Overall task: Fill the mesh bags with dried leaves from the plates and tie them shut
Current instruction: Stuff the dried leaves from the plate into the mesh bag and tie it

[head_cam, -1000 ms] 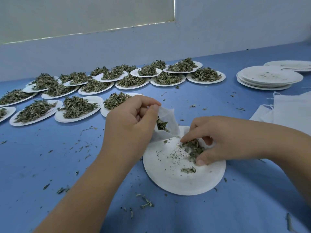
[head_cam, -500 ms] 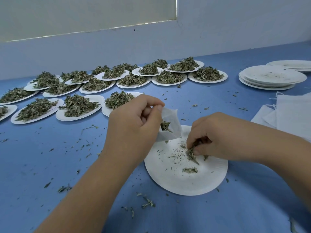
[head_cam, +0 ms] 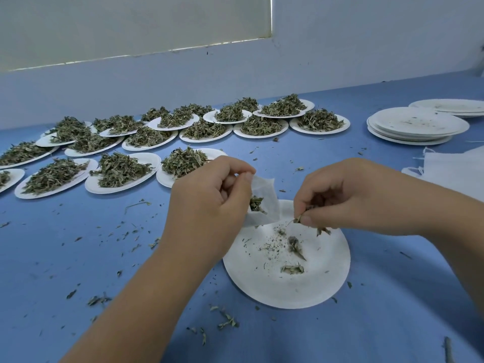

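The left hand (head_cam: 209, 197) is pinching the mesh bag (head_cam: 264, 203) open, and the right hand (head_cam: 337, 197) is pinching dried leaves (head_cam: 320, 230) above the plate (head_cam: 322, 284).

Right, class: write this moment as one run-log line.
step: filling | left hand: holds mesh bag, leaves inside | right hand: pinches dried leaves above plate | tie: not yet done

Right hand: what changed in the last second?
The right hand pinched a tuft of leaves off the plate and lifted it up, toward the mesh bag. A few scraps remain on the plate. The left hand still holds the bag open at the plate's far edge; plate unmoved.
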Tool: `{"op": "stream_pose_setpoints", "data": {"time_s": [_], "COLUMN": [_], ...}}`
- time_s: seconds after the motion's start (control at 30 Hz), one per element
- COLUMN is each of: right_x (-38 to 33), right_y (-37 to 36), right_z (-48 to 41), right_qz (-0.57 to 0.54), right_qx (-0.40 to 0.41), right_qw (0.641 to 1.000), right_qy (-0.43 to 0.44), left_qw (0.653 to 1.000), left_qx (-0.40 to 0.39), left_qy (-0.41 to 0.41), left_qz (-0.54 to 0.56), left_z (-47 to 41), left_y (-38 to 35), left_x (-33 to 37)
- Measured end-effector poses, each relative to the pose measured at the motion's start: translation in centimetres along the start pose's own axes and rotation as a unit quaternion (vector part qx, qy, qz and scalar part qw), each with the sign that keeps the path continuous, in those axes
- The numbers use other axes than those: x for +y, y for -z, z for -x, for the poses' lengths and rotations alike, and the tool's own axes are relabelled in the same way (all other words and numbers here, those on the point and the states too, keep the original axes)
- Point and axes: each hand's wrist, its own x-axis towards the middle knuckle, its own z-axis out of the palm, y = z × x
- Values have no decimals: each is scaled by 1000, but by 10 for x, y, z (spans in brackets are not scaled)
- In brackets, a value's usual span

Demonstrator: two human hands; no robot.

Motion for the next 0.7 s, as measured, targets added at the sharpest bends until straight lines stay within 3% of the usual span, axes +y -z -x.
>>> {"op": "stream_pose_setpoints", "data": {"time_s": [0.1, 0.2, 0.3, 0.47, 0.7], "right_x": [-5, -9, -12, -15, -17], "right_y": [5, -3, -17, -30, -41], "right_z": [3, 3, -1, -6, -6], "right_qz": [-95, -132, -72, 109, 163], "right_qx": [3, 81, 167, 229, 252], "right_qw": [994, 982, 973, 952, 938], "right_qy": [55, 105, 143, 169, 173], "left_qw": [1000, 1000, 1000, 999, 999], "left_qx": [-4, -12, -18, -29, -33], "left_qy": [-3, 1, -1, 11, 34], "left_qz": [-4, -15, -20, -22, -5], "left_z": [1, 2, 3, 5, 4], "left_y": [-1, -3, -6, -9, -8], "left_x": [0, 2, 4, 8, 10]}}
